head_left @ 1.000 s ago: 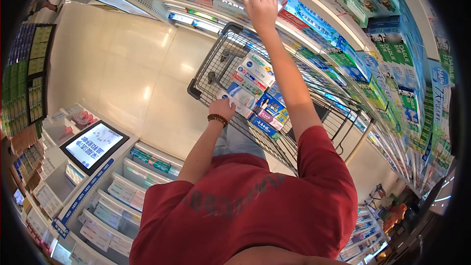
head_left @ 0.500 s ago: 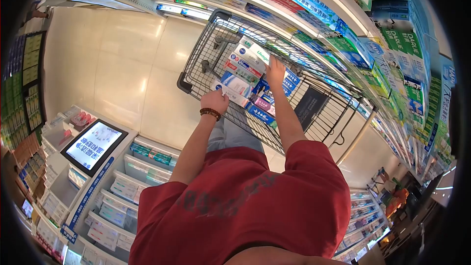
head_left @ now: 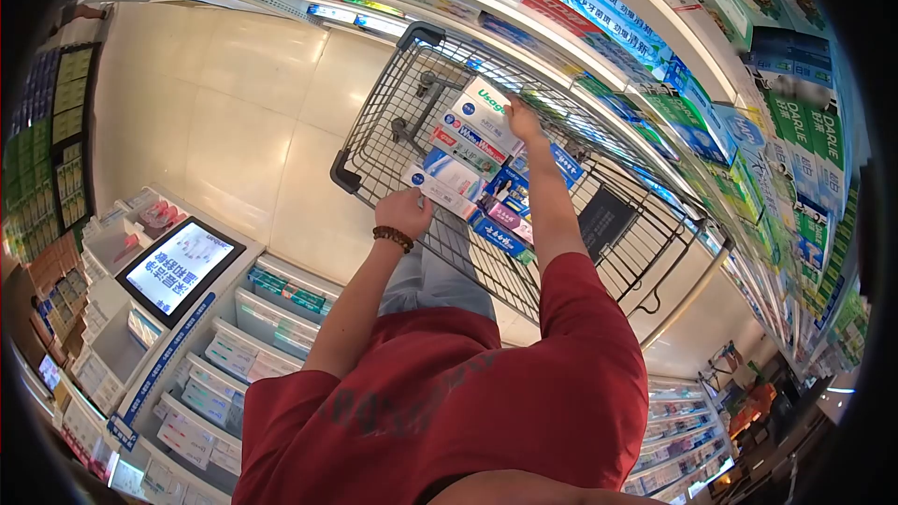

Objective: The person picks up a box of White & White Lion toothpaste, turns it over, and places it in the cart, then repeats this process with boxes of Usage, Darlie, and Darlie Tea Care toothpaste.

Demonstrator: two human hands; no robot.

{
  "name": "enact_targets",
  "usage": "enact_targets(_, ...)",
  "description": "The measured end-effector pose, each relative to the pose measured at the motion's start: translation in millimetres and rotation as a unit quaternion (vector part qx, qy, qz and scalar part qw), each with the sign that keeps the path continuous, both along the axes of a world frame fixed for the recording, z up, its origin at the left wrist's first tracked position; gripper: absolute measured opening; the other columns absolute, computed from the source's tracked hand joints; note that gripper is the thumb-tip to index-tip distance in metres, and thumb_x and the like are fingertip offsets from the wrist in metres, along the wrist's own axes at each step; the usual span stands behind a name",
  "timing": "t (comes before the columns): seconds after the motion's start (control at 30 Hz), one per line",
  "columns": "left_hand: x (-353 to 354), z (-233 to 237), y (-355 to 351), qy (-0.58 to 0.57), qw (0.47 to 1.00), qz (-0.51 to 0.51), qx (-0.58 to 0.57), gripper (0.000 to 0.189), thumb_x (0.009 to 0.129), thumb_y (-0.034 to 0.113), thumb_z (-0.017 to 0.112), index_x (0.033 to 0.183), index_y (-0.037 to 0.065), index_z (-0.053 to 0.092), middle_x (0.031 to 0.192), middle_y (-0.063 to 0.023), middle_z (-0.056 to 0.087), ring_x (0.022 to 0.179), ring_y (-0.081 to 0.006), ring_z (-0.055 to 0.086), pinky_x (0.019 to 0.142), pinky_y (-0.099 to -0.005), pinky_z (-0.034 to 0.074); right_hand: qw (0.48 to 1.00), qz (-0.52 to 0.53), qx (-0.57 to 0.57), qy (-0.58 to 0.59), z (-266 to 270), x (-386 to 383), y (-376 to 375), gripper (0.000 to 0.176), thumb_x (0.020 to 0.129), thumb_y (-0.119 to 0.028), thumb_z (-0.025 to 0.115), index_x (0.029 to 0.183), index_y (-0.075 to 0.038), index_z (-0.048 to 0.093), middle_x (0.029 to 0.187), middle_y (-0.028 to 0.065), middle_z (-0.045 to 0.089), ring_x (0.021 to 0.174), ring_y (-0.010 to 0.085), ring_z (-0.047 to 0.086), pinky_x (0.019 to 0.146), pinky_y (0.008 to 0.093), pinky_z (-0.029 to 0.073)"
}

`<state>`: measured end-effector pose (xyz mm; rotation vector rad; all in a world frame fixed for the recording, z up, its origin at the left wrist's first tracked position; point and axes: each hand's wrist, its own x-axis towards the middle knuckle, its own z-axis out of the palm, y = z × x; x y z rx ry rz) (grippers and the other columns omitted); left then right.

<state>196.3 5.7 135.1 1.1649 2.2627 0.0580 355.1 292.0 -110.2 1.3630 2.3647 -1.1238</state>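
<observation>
A wire shopping cart [head_left: 374, 145] stands in front of me with several boxes lying in rows inside. My right hand [head_left: 525, 120] is closed on the right end of a white box with green lettering [head_left: 485, 93], at the far end of the rows. My left hand [head_left: 404, 214], a beaded bracelet at its wrist, is at the cart's near side, beside a white box with a blue round mark [head_left: 438, 189]. Its fingers are curled; whether they grip the box or the cart rim cannot be made out. Blue boxes [head_left: 499, 234] lie nearer to me.
Shelves of toothpaste boxes [head_left: 692, 117] run close along the cart's right side. At the left stands a display unit with a lit screen [head_left: 181, 271] and bins of boxed goods [head_left: 234, 355]. Pale floor tiles [head_left: 234, 122] show beyond it.
The white box with green lettering has shifted and now shows more of its face, with my right hand at its end. My left hand has moved slightly down and left.
</observation>
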Motion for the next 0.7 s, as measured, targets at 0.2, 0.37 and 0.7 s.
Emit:
enact_targets(0.2, 1.1, -1.6, 0.1, 0.004, 1.000, 0.015, 0.026, 0.027, 0.083, 0.032, 0.059, 0.074, 0.007, 0.066, 0.068, -0.0160, 0.066, 0.066, -0.0348, 0.066, 0.061, -0.0477, 0.052, 0.996, -0.038, -0.076, -0.015, 2.6, -5.3, 8.8, 0.059, 0.095, -0.045, 0.049, 0.143, -0.012, 0.039, 0.130, 0.0205, 0.060, 0.121, 0.0402, 0.056, 0.103, 0.0491, 0.041)
enact_targets(0.37, 3.2, -2.0, -0.1, 0.005, 0.999, 0.023, 0.022, 0.026, 0.082, 0.031, 0.060, 0.074, 0.008, 0.066, 0.069, -0.0158, 0.066, 0.066, -0.0348, 0.066, 0.061, -0.0476, 0.052, 0.998, -0.037, -0.051, 0.005, 12.0, -0.4, 6.1, 0.056, 0.095, -0.051, 0.048, 0.132, -0.009, 0.054, 0.116, 0.0176, 0.068, 0.110, 0.0400, 0.062, 0.103, 0.0520, 0.041)
enact_targets(0.7, 5.2, 6.0, -5.7, 0.008, 0.999, -0.020, -0.032, 0.028, 0.085, 0.034, 0.058, 0.079, 0.008, 0.068, 0.075, -0.0142, 0.069, 0.075, -0.0330, 0.068, 0.067, -0.0472, 0.054, 0.972, -0.214, 0.085, 0.049, 125.8, 24.3, -49.5, 0.043, 0.095, -0.043, 0.051, 0.111, -0.008, 0.070, 0.096, 0.0191, 0.072, 0.089, 0.0380, 0.069, 0.081, 0.0480, 0.053)
